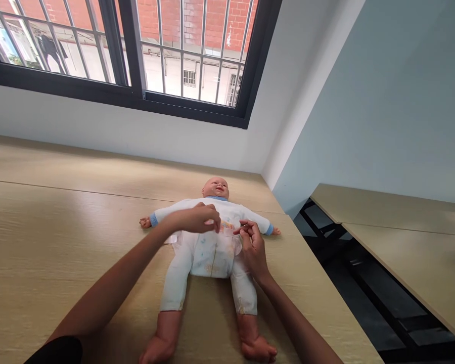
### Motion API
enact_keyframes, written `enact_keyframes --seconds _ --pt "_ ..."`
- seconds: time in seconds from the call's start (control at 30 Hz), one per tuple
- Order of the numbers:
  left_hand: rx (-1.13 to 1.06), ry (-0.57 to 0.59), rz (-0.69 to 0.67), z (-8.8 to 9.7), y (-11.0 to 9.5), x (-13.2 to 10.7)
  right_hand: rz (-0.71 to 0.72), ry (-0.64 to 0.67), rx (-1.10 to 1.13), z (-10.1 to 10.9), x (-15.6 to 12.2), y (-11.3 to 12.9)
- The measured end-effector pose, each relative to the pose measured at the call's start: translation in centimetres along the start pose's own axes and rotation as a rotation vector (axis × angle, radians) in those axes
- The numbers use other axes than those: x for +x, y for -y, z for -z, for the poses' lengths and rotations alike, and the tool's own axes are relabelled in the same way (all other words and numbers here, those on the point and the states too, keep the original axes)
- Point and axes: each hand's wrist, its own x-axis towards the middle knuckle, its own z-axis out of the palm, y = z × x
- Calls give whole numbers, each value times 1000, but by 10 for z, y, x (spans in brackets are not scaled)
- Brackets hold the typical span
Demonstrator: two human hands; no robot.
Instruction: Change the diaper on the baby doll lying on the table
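A baby doll (212,242) in a white suit with blue cuffs lies on its back on a light wooden table (60,227), head toward the window. A white diaper (212,255) with faint prints covers its middle. My left hand (195,220) rests on the doll's belly with fingers curled, pinching the diaper's upper edge. My right hand (252,245) is at the doll's right side, fingers pinched on the diaper's tab near the waist. The doll's bare feet point toward me.
The table runs to a white wall under a black-framed barred window (136,55). The table's right edge drops to a dark gap (349,273); a second wooden table (402,237) stands beyond it by a pale blue wall.
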Motion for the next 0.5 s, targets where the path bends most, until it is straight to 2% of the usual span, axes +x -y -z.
enact_keyframes --seconds 0.07,0.1,0.17,0.23,0.3,0.4,0.5 --pt "-31 -54 76 14 14 -17 1 -5 -5 1 0 0" --pt "-36 -63 177 19 22 -25 4 -5 -5 1 0 0" --pt "-33 34 393 20 37 -39 8 -1 -5 1 -1 -1" --pt "-34 161 530 9 50 -46 12 9 -7 1 -3 -1" --pt "-42 239 591 -9 61 -46 14 20 -13 0 -4 -1" --pt "-47 305 653 -34 74 -38 17 29 -29 0 -5 -2" --pt "-51 327 677 -45 84 -34 16 28 -29 1 -4 -3"
